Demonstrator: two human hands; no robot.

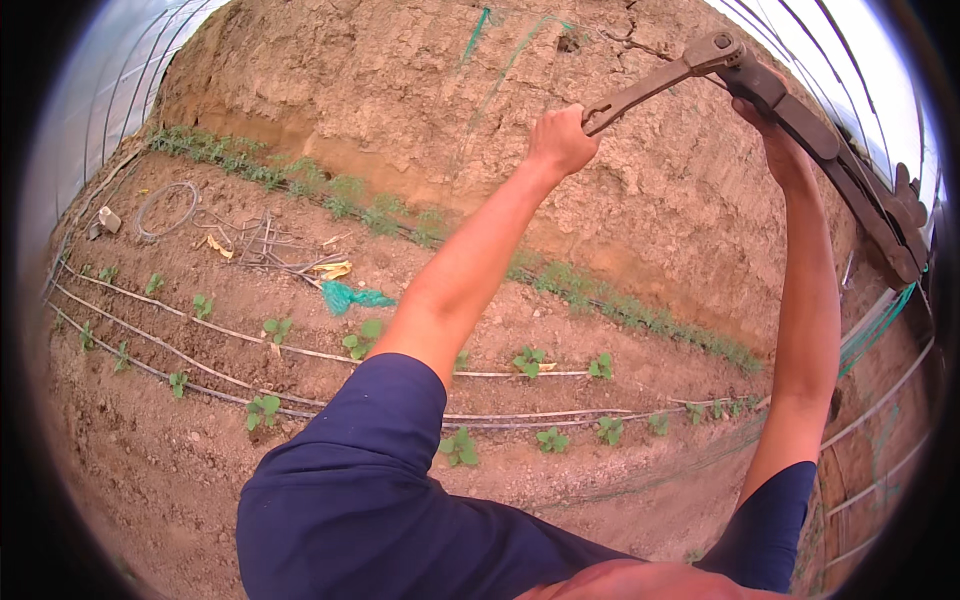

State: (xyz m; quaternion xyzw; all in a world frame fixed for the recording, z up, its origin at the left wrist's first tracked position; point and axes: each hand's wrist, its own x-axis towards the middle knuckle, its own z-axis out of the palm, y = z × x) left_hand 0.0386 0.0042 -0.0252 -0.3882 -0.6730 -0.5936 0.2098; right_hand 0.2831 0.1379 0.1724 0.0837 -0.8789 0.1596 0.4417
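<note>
Raised at the upper right is a rusty, hinged metal lever tool [815, 125] with a round pivot joint at its top; its exact kind is not clear. My left hand [563, 143] is closed around the end of its slimmer, slotted arm. My right hand [783, 150] grips the thicker arm just below the pivot, with most of its fingers hidden behind the metal. From there the thick arm slopes down to the far right, where a toothed or lobed part stands out near its end.
An earthen wall [400, 90] rises ahead, with a row of feathery green plants [345, 195] along its foot. Drip hoses [540, 413] and small leafy seedlings [460, 447] cross the soil. A green plastic scrap [350, 298], coiled wire [168, 210] and dry stems lie at left. Green cords [880, 330] hang at right.
</note>
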